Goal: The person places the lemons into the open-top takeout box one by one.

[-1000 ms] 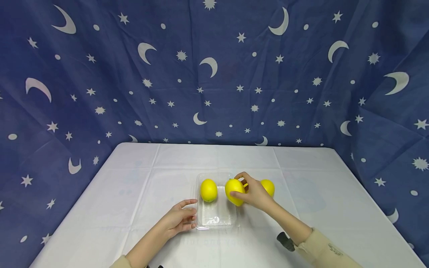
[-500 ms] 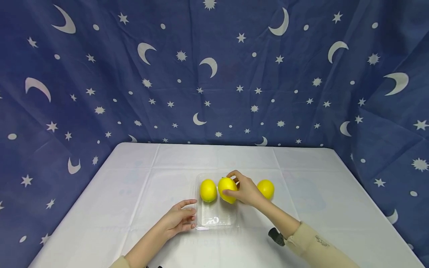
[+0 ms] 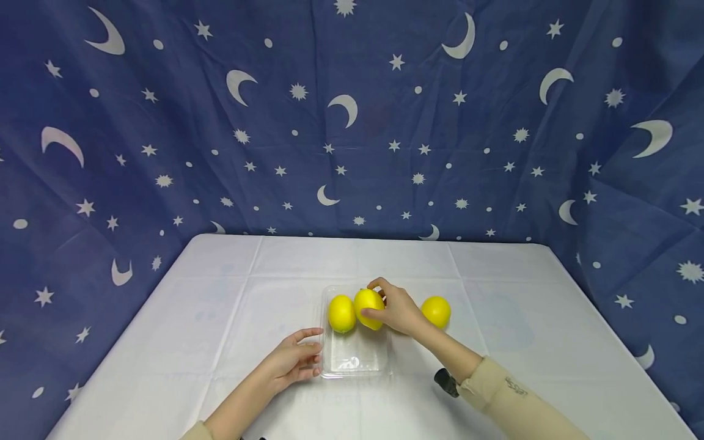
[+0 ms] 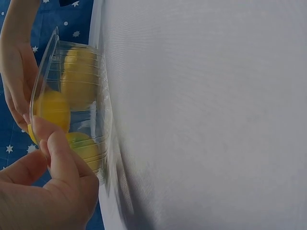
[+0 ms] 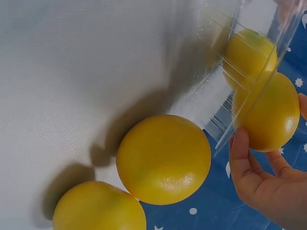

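My right hand [image 3: 401, 311] grips a yellow lemon [image 3: 369, 308] over the clear plastic container [image 3: 360, 360]. A second lemon [image 3: 342, 313] lies inside at the left, and the held one overlaps it in the head view. Seen from the right wrist, fingers and thumb curl round the held lemon [image 5: 268, 112] right at the container's rim. My left hand [image 3: 297, 360] is at the container's left side; in the left wrist view its thumb and finger pinch the rim [image 4: 33, 103].
To the right of the container a lemon [image 3: 436, 311] rests on the white tablecloth [image 3: 264, 293]. The right wrist view shows two lemons, one nearer the container [image 5: 163, 159] and another beside it [image 5: 98, 208]. A blue star-and-moon curtain [image 3: 352, 153] hangs behind the table.
My right hand has carried its lemon leftward, from the container's right edge to over the inside, close to the other lemon. The left hand stays in place.
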Motion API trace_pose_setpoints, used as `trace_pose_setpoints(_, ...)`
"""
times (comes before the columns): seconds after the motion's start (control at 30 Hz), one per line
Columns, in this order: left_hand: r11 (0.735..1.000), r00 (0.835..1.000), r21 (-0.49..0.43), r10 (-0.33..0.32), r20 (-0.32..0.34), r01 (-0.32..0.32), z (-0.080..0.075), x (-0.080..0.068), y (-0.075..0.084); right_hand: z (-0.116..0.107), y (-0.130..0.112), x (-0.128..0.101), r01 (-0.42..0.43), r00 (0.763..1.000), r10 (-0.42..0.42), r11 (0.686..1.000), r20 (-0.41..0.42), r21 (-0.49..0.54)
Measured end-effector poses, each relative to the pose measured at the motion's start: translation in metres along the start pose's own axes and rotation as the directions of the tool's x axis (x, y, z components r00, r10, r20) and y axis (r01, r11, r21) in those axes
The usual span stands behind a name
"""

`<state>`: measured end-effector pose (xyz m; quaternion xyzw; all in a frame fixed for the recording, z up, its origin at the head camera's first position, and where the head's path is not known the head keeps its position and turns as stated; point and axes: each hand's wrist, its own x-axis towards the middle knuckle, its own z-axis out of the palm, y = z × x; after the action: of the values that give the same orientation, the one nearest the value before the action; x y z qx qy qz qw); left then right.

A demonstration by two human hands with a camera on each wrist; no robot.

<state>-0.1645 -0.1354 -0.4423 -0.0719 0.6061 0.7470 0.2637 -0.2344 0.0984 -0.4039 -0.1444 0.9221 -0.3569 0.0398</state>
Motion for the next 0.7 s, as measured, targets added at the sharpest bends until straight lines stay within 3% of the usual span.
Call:
trace_pose_setpoints(0.43, 1.000, 1.000, 0.020, 0.006, 0.006, -0.007, 0.0000, 0.0011, 0.0002, 0.0054, -0.0018, 0.0068, -0.005, 1.000, 0.005, 0.997, -0.009, -0.078)
trace_pose_setpoints(0.7, 0.999, 1.000, 0.031, 0.006, 0.001, -0.006, 0.0008, 0.0007, 0.0007, 0.0082, -0.0015, 0.0098, 0.046, 0.999, -0.046, 0.988, 0.007, -0.145)
